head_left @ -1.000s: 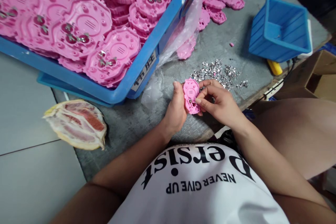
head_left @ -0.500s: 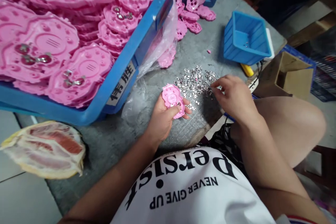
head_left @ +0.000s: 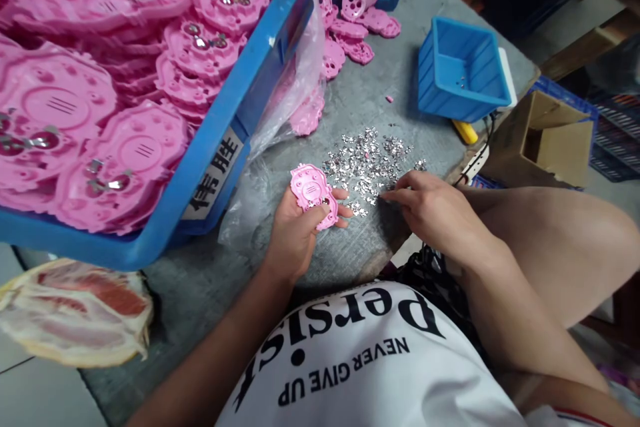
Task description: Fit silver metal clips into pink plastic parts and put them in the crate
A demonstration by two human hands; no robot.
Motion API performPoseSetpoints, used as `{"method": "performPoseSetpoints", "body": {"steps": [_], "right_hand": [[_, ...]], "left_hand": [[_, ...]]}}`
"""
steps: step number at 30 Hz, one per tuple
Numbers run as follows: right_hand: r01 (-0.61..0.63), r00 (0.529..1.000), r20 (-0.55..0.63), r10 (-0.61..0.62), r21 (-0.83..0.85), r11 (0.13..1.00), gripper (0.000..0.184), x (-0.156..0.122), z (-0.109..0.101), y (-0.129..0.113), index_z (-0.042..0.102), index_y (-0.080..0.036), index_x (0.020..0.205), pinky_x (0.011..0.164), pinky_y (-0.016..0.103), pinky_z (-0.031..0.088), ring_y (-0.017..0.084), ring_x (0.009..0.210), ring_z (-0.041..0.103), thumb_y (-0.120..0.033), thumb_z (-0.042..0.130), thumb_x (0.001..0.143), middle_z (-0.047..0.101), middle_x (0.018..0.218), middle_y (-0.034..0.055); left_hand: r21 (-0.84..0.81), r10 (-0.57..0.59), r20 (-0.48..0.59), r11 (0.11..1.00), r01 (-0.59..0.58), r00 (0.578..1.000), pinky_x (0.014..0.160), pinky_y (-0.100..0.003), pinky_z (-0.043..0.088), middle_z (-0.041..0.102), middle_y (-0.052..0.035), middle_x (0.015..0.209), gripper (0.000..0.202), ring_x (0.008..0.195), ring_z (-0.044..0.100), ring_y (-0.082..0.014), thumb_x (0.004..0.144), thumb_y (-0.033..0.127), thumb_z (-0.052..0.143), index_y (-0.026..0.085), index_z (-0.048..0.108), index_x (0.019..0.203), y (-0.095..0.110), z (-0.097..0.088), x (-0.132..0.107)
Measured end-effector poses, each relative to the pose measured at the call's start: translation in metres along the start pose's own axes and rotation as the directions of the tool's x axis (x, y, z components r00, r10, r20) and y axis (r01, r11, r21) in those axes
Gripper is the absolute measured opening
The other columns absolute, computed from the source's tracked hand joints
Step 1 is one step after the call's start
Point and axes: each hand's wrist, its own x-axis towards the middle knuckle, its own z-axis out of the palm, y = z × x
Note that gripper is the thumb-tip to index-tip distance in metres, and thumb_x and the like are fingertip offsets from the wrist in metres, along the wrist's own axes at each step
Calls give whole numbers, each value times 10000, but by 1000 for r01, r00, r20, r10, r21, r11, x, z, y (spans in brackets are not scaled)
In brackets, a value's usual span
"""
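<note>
My left hand (head_left: 295, 227) grips a small pink plastic plate (head_left: 313, 193) with holes and a metal clip on it, held face up above the grey table (head_left: 360, 93). My right hand (head_left: 430, 210) rests on the table at the near edge of a heap of small shiny metal clips (head_left: 370, 160). Its thumb and fingertips are pinched together at the clips; what they hold is too small to make out.
A big blue crate (head_left: 220, 147) full of pink plates fitted with clips fills the left. Clear plastic bag (head_left: 290, 107) hangs beside it. Loose pink plates (head_left: 355, 33) lie further back. A small blue bin (head_left: 460, 70), a cardboard box (head_left: 545, 137) and a pomelo half (head_left: 75, 310) surround the spot.
My right hand left the pink plate, reached into the clip heap, then drew back to its near edge. The left hand kept the plate and lowered slightly.
</note>
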Motion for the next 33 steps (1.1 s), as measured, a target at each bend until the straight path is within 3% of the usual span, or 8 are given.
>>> {"method": "performPoseSetpoints", "body": {"steps": [6,10,13,18,24,29,33], "right_hand": [[-21,994,-110,23,19,1000,384,2,3,3,803,-211,1174,764,353,486,260,940,657,-83,539,926,734,1049,118],[-16,990,-137,22,50,999,262,3,5,-1,809,-191,1076,791,354,480,260,934,650,-180,567,976,729,1005,115],[-42,990,-130,49,49,998,202,5,7,-3,802,-182,999,783,349,470,263,933,648,-204,604,968,728,990,111],[-5,991,-131,11,45,999,233,3,9,-1,804,-214,1065,773,347,454,259,921,639,-223,583,991,720,976,96],[7,994,-111,-6,13,1000,255,1,5,3,826,-199,983,742,348,440,253,903,628,-197,572,983,721,949,103],[48,991,-124,-41,51,998,294,-1,8,5,824,-248,1112,723,342,432,241,871,611,-204,561,990,708,933,88],[81,991,-112,-75,54,995,276,-3,9,8,840,-258,1039,727,338,426,235,857,598,-190,582,970,705,930,81]], "left_hand": [[5,2,11,1000,-2,1000,627,-290,599,776,-58,997,396,747,762,-188,782,147,710,181,534,1135,0,0,-1],[14,1,12,1000,-1,1000,636,-287,601,773,-54,988,398,758,761,-186,790,144,699,180,528,1148,1,1,-2],[19,-4,7,1000,4,1000,639,-283,601,770,-52,988,401,756,759,-181,788,139,694,178,528,1152,2,2,-2],[20,0,0,1000,0,1000,634,-284,599,761,-45,987,399,740,754,-174,787,140,692,178,530,1149,1,2,-2],[20,-1,-10,1000,2,1000,630,-285,601,765,-42,984,381,742,756,-175,780,133,689,187,536,1125,1,2,-1],[19,-8,-18,1000,8,1000,627,-283,601,770,-43,977,381,742,759,-178,776,132,699,185,540,1118,1,2,-1],[22,-12,-22,1000,12,1000,623,-281,601,770,-41,974,391,741,760,-179,773,138,708,182,541,1124,2,2,-1]]}}
